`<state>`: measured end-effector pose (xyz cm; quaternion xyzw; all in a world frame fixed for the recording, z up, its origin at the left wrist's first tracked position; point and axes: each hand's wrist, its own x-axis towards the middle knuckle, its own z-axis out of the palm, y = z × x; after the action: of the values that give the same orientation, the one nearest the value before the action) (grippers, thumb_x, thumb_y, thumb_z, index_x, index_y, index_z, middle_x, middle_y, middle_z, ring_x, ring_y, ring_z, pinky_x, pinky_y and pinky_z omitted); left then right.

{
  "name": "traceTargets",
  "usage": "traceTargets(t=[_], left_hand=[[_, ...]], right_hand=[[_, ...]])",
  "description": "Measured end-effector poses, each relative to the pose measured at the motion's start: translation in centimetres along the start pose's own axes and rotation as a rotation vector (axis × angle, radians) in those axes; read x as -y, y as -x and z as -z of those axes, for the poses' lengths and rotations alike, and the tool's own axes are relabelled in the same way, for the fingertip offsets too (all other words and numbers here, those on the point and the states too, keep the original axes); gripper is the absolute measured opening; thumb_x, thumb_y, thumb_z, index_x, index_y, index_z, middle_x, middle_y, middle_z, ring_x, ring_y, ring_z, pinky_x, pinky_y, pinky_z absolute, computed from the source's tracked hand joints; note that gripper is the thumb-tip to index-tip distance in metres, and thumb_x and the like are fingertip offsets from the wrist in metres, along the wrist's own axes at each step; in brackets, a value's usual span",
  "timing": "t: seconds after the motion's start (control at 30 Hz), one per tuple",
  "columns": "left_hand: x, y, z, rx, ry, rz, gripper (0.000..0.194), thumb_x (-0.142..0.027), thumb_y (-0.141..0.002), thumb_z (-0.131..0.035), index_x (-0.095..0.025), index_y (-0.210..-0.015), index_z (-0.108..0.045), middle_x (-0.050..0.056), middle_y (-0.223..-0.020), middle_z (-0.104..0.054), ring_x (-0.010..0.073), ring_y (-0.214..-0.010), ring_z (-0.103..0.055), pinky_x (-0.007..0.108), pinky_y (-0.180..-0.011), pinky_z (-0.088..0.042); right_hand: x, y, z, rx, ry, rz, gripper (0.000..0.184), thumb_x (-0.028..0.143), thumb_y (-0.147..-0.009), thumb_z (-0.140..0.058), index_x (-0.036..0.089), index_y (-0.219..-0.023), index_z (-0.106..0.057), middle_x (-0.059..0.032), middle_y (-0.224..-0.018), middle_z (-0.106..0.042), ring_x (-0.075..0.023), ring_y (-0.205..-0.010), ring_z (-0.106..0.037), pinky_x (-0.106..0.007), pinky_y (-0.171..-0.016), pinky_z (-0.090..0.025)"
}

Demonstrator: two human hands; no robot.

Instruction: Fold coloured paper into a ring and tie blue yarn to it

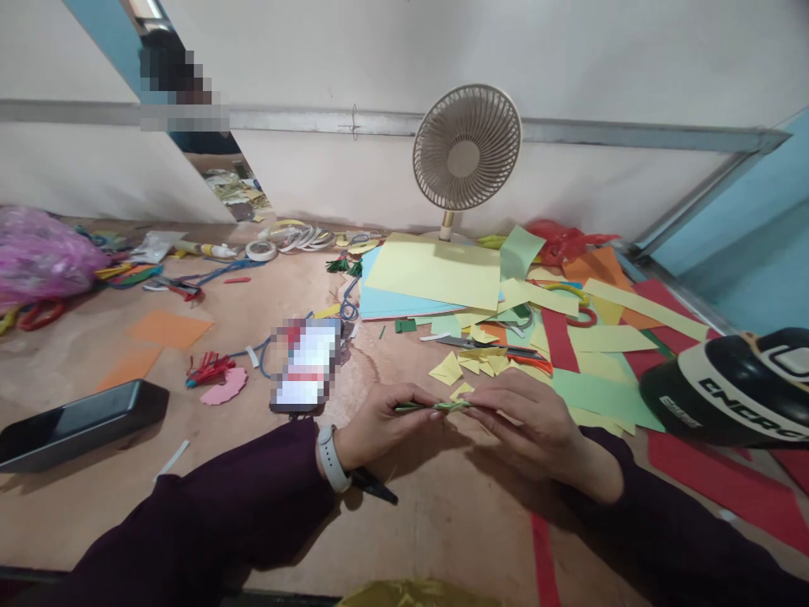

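My left hand and my right hand meet over the brown table, each pinching one end of a thin green and yellow folded paper strip held level between them. Fingers of both hands are closed on it. A white watch band sits on my left wrist, and a black pen lies under that wrist. Small yellow paper scraps lie just beyond the strip. A phone rests on the table to the left of my left hand.
A white desk fan stands at the back against the wall. Coloured paper sheets and orange-handled scissors cover the right side. A black helmet sits far right, a dark tablet far left, tape rolls and a pink bag behind.
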<state>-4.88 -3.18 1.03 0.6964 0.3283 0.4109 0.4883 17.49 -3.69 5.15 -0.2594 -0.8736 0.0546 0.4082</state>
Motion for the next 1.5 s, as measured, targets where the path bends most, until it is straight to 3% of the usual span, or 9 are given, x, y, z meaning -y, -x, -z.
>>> traceTargets(t=[0.53, 1.27, 1.37, 1.5], left_hand=[[0.49, 0.13, 0.14, 0.048, -0.096, -0.062, 0.019, -0.027, -0.086, -0.065, -0.013, -0.096, -0.073, 0.010, -0.090, -0.076, 0.0171, -0.080, -0.071, 0.026, -0.073, -0.056], [0.21, 0.08, 0.16, 0.119, -0.129, -0.154, 0.018, -0.022, -0.087, -0.064, -0.015, -0.101, -0.072, 0.009, -0.093, -0.076, 0.0161, -0.081, -0.072, 0.023, -0.074, -0.056], [0.15, 0.07, 0.15, 0.110, -0.129, -0.161, 0.017, -0.021, -0.086, -0.064, -0.015, -0.099, -0.072, 0.009, -0.093, -0.076, 0.0161, -0.081, -0.072, 0.023, -0.074, -0.056], [0.26, 0.11, 0.12, 0.113, -0.117, -0.136, 0.017, -0.022, -0.085, -0.066, -0.014, -0.099, -0.072, 0.009, -0.090, -0.076, 0.0156, -0.080, -0.071, 0.022, -0.072, -0.055]], right_hand=[[-0.16, 0.20, -0.16, 0.072, -0.001, -0.112, 0.013, 0.022, -0.092, -0.058, 0.019, -0.101, -0.067, -0.0063, -0.087, -0.073, -0.0180, -0.080, -0.068, -0.032, -0.072, -0.055], [-0.77, 0.08, -0.02, 0.234, -0.287, -0.511, 0.013, 0.026, -0.089, -0.061, 0.020, -0.092, -0.072, -0.0034, -0.085, -0.073, -0.0151, -0.075, -0.068, -0.026, -0.067, -0.054], [-0.77, 0.22, -0.14, 0.235, -0.254, -0.481, 0.013, 0.026, -0.090, -0.060, 0.020, -0.092, -0.071, -0.0032, -0.085, -0.073, -0.0149, -0.076, -0.067, -0.026, -0.069, -0.053], [-0.45, 0.43, -0.31, 0.162, -0.096, -0.270, 0.012, 0.023, -0.092, -0.058, 0.019, -0.095, -0.068, -0.0053, -0.086, -0.072, -0.0163, -0.079, -0.066, -0.028, -0.070, -0.052]])
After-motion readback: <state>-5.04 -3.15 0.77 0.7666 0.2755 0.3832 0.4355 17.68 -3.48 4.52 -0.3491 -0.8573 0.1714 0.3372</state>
